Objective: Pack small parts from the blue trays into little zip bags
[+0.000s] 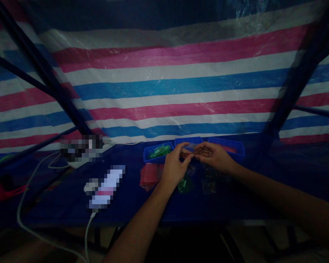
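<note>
My left hand (177,162) and my right hand (215,155) meet fingertip to fingertip in front of the blue bins. The fingers of both are curled toward the thumbs in a pinch. Whatever sits between them is too small and dark to make out. Just behind them stands the middle blue bin (188,140), partly hidden by my hands. A stack of red packets (149,176) lies beside my left wrist. Below my hands are a small clear bag with green pieces (184,184) and another clear bag with small pieces (209,186).
A left bin (150,159) holds green packets (160,150); a right bin (239,148) contains something red. To the left lie a blurred-out phone (108,187) on a white cable (88,228) and a white power strip (90,157). Dark frame bars (296,87) slope before a striped sheet (181,86).
</note>
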